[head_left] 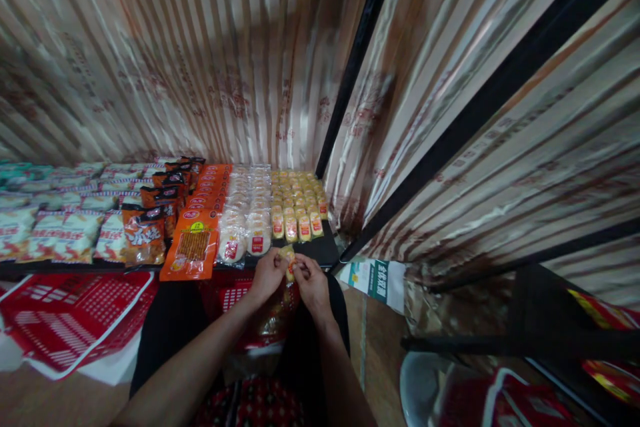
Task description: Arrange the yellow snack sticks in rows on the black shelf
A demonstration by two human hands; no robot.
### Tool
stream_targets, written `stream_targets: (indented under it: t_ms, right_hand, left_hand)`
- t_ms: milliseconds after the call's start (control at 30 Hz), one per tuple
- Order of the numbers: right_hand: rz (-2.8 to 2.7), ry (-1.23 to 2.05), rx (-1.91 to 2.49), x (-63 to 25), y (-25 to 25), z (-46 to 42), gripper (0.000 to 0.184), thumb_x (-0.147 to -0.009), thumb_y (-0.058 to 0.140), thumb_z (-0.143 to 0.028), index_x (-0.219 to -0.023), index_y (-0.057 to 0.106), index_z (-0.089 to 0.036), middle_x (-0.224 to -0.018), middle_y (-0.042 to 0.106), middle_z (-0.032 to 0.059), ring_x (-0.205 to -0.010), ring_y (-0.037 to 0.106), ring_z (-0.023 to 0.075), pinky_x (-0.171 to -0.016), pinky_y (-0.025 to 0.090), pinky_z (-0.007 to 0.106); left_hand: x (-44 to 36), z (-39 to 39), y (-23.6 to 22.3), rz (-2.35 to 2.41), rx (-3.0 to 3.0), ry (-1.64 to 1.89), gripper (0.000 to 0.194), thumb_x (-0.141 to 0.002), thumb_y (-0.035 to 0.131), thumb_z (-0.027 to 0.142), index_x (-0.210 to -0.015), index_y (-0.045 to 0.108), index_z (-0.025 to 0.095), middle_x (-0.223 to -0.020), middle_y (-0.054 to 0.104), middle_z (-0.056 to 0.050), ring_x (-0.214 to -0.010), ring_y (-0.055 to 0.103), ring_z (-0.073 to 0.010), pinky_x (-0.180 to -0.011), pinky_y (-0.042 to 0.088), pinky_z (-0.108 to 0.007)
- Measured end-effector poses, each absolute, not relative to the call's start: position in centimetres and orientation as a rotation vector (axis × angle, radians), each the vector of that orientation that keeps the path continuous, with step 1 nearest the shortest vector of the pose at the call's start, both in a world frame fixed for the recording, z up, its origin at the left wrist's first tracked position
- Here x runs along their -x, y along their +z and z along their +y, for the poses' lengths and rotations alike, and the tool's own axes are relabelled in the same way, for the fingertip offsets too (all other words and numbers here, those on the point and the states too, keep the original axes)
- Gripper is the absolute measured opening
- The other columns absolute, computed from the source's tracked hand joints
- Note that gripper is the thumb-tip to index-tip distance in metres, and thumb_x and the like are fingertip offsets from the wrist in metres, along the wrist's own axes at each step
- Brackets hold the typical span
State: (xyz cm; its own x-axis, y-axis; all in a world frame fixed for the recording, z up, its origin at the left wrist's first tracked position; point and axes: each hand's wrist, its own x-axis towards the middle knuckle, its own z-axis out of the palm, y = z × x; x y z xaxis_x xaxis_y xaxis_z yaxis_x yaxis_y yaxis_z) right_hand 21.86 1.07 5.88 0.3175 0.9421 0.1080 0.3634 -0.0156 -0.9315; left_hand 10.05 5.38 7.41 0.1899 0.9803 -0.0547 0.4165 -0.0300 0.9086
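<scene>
Between both hands, just off the front edge of the black shelf (pixel 327 250), is a small yellow snack packet (pixel 289 255) with a red label. My left hand (pixel 270 273) pinches it from the left, and my right hand (pixel 311 281) grips its right side. Matching yellow packets (pixel 297 207) stand in tight rows on the shelf just beyond. Left of those lie clear-wrapped round white snacks (pixel 245 217) with red labels. Below my hands, between the knees, more yellowish clear wrapping (pixel 275 317) shows in a red basket, partly hidden by my arms.
Orange stick-snack bags (pixel 193 240), brown-orange bags (pixel 144 233) and white bags (pixel 65 233) fill the shelf leftward. A red basket (pixel 75 320) sits below left. Black metal posts (pixel 357 60) rise before a striped curtain (pixel 240 47). Another red basket (pixel 505 397) stands lower right.
</scene>
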Motion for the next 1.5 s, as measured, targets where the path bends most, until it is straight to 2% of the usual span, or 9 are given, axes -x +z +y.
stream_targets:
  t_ms: [233,400,700,833,1000,1167,1267,1367,1500]
  right_hand:
    - [-1.360,0.595,1.664,-22.7,5.5,1.2,0.041,-0.079,0.051,-0.030,-0.118,0.057,-0.017,-0.115,0.059,0.0115,-0.102,0.059,0.0204,-0.090,0.050,0.034]
    - [-1.446,0.426,1.736,-23.3,5.0,1.4,0.047,-0.080,0.049,-0.027,-0.125,0.050,-0.014,-0.120,0.056,0.0138,-0.111,0.053,0.0236,-0.097,0.044,0.040]
    - [-1.268,0.194,1.831,-23.9,4.8,2.2,0.045,-0.084,0.041,-0.028,-0.127,0.047,-0.014,-0.118,0.056,0.0150,-0.109,0.053,0.0232,-0.094,0.045,0.040]
    - [-1.161,0.153,1.846,-24.4,4.7,2.8,0.048,-0.086,0.038,-0.032,-0.131,0.042,-0.015,-0.122,0.053,0.0161,-0.105,0.056,0.0226,-0.088,0.047,0.037]
    - [-1.050,0.116,1.897,-24.7,4.5,3.5,0.052,-0.087,0.035,-0.034,-0.135,0.036,-0.014,-0.126,0.050,0.0178,-0.108,0.056,0.0241,-0.085,0.048,0.037]
    - [-1.015,0.054,1.902,-24.3,4.4,3.6,0.051,-0.089,0.034,-0.034,-0.135,0.037,-0.014,-0.127,0.051,0.0171,-0.115,0.052,0.0259,-0.087,0.047,0.038]
    - [-0.977,0.053,1.876,-24.1,4.1,3.6,0.052,-0.090,0.035,-0.038,-0.135,0.037,-0.013,-0.127,0.052,0.0170,-0.110,0.056,0.0244,-0.081,0.050,0.034]
    - [-0.953,0.012,1.878,-24.0,3.6,3.7,0.051,-0.090,0.036,-0.040,-0.134,0.039,-0.013,-0.126,0.053,0.0171,-0.099,0.060,0.0220,-0.075,0.051,0.032]
    - [-1.012,-0.153,1.839,-24.1,3.1,3.6,0.049,-0.090,0.039,-0.037,-0.131,0.041,-0.010,-0.122,0.055,0.0186,-0.111,0.054,0.0253,-0.085,0.048,0.038]
  left_hand:
    - [-11.9,6.4,7.5,1.431,-1.631,0.800,0.008,-0.081,0.050,0.023,-0.079,0.055,0.017,-0.068,0.058,0.002,-0.065,0.055,-0.0105,-0.063,0.040,-0.020]
    - [-13.3,6.9,8.2,1.440,-1.645,0.779,0.010,-0.082,0.051,0.025,-0.076,0.054,0.017,-0.068,0.056,0.002,-0.064,0.053,-0.0102,-0.063,0.038,-0.020]
    - [-16.0,8.0,8.2,1.326,-1.682,0.794,0.011,-0.081,0.052,0.027,-0.079,0.056,0.017,-0.067,0.058,0.002,-0.063,0.055,-0.0100,-0.064,0.042,-0.020]
    - [-17.1,8.5,8.2,1.237,-1.685,0.823,0.022,-0.084,0.049,0.028,-0.099,0.059,0.016,-0.081,0.065,-0.002,-0.074,0.061,-0.0126,-0.073,0.046,-0.023]
    - [-17.6,9.3,8.2,1.251,-1.857,0.915,0.024,-0.088,0.039,0.020,-0.098,0.061,0.018,-0.092,0.067,-0.004,-0.089,0.061,-0.0155,-0.083,0.048,-0.030]
    - [-17.3,10.6,8.4,1.248,-2.396,1.027,0.029,-0.084,0.042,0.008,-0.102,0.062,0.019,-0.109,0.063,-0.006,-0.111,0.052,-0.0206,-0.097,0.044,-0.040]
    - [-17.3,11.6,8.1,1.201,-2.695,0.939,0.030,-0.086,0.045,0.012,-0.111,0.060,0.021,-0.125,0.057,-0.005,-0.129,0.036,-0.0238,-0.102,0.040,-0.044]
    - [-17.8,12.5,7.3,1.132,-2.901,0.833,0.034,-0.089,0.044,0.019,-0.121,0.054,0.023,-0.138,0.046,-0.003,-0.137,0.023,-0.0251,-0.106,0.035,-0.046]
    - [-18.6,13.6,6.6,1.044,-3.054,0.697,0.037,-0.090,0.042,0.022,-0.127,0.049,0.022,-0.142,0.041,-0.003,-0.139,0.019,-0.0242,-0.110,0.028,-0.046]
